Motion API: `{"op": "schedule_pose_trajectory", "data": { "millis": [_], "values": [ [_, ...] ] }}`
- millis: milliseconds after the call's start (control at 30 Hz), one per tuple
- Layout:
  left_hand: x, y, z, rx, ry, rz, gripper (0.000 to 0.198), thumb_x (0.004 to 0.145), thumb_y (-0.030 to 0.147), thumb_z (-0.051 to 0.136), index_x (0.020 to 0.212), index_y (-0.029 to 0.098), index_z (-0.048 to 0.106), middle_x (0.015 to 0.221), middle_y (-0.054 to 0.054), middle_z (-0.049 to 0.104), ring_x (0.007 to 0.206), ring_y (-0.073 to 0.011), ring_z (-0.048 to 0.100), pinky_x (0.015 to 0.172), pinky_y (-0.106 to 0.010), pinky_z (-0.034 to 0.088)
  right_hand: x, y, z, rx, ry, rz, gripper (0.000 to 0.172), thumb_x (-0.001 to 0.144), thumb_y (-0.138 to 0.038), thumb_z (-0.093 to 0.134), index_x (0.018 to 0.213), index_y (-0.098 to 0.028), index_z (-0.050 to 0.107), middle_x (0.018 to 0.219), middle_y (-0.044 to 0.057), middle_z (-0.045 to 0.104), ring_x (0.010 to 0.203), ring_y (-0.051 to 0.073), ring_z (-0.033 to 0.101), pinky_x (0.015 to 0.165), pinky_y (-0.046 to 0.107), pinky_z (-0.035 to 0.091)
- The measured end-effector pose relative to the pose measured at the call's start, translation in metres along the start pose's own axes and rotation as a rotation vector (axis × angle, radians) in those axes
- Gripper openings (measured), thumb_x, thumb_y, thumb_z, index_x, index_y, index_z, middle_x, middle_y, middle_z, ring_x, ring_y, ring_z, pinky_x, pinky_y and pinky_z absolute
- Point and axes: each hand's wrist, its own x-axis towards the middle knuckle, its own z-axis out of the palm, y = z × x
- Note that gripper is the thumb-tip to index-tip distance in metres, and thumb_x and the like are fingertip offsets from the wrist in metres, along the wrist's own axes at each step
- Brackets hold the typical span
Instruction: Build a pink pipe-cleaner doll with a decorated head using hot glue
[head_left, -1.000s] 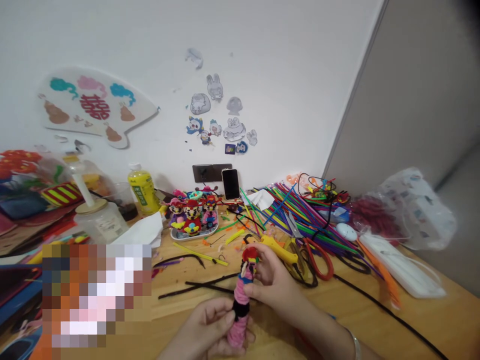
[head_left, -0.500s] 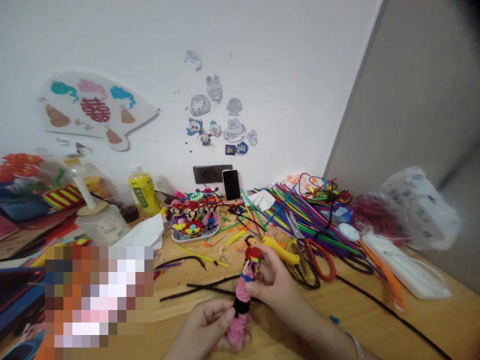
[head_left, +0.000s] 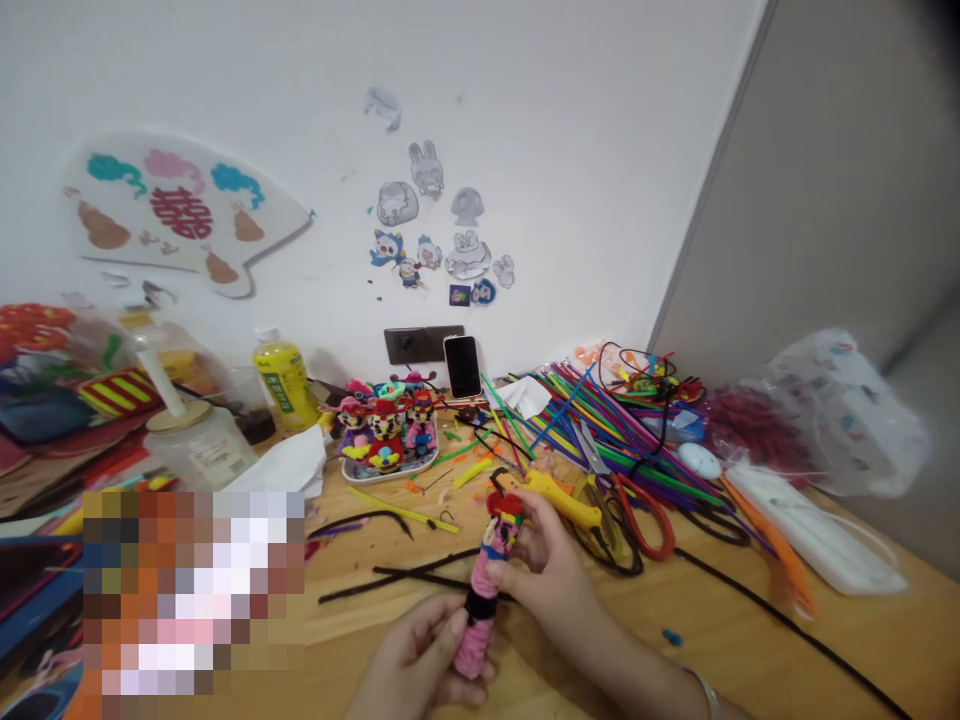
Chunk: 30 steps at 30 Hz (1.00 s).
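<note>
Between my hands is a pipe-cleaner doll (head_left: pixel 487 570), with a red top, some blue and yellow near it, a pink body and a black band. It leans slightly to the right at its top. My left hand (head_left: pixel 427 640) pinches it at the black band and lower pink part. Higher up, my right hand (head_left: pixel 541 556) grips the doll near its head, thumb on the pink. Black pipe cleaners (head_left: pixel 405 577) lie on the wooden table just behind. Similar finished-looking dolls (head_left: pixel 386 437) stand together on a small tray (head_left: pixel 360 473) farther back.
Red-handled scissors (head_left: pixel 645 515) and a yellow glue gun (head_left: pixel 562 500) lie to the right, before a heap of colored pipe cleaners (head_left: pixel 555 410). A white power strip (head_left: pixel 817 530) is at far right. A phone (head_left: pixel 462 366), a yellow bottle (head_left: pixel 285 380) and a jar (head_left: pixel 199 445) stand behind.
The doll's lower end has tilted up slightly, and my left hand has shifted a little with it. Both hands keep their grip. The camera view has moved slightly.
</note>
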Motion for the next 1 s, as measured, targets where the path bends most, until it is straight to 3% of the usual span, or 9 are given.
{"op": "schedule_pose_trajectory", "data": {
  "millis": [267, 600, 1000],
  "values": [
    [0.001, -0.004, 0.001, -0.05, 0.012, -0.009, 0.037, 0.057, 0.045, 0.073, 0.069, 0.012, 0.063, 0.056, -0.002, 0.064, 0.049, -0.0129, 0.058, 0.043, -0.023, 0.048, -0.002, 0.01, -0.001, -0.042, 0.05, 0.011, 0.063, 0.06, -0.015, 0.068, 0.114, -0.024, 0.037, 0.102, 0.005, 0.057, 0.094, 0.02, 0.056, 0.08, 0.034, 0.044],
    [0.004, -0.01, -0.001, -0.299, -0.012, -0.083, 0.029, 0.055, 0.035, 0.078, 0.067, 0.014, 0.062, 0.059, -0.002, 0.066, 0.05, -0.0122, 0.059, 0.054, -0.028, 0.049, -0.007, 0.017, 0.005, -0.029, 0.138, 0.02, 0.061, 0.059, -0.013, 0.066, 0.113, -0.023, 0.04, 0.097, 0.004, 0.06, 0.088, 0.018, 0.058, 0.076, 0.03, 0.046],
    [0.005, -0.01, -0.001, -0.355, -0.002, -0.015, 0.025, 0.056, 0.032, 0.078, 0.066, 0.014, 0.066, 0.056, -0.001, 0.064, 0.047, -0.0089, 0.056, 0.053, -0.024, 0.045, -0.006, 0.016, 0.003, -0.017, 0.145, 0.005, 0.06, 0.06, -0.019, 0.07, 0.111, -0.023, 0.04, 0.1, 0.005, 0.059, 0.09, 0.019, 0.058, 0.079, 0.032, 0.045]
  ]
}}
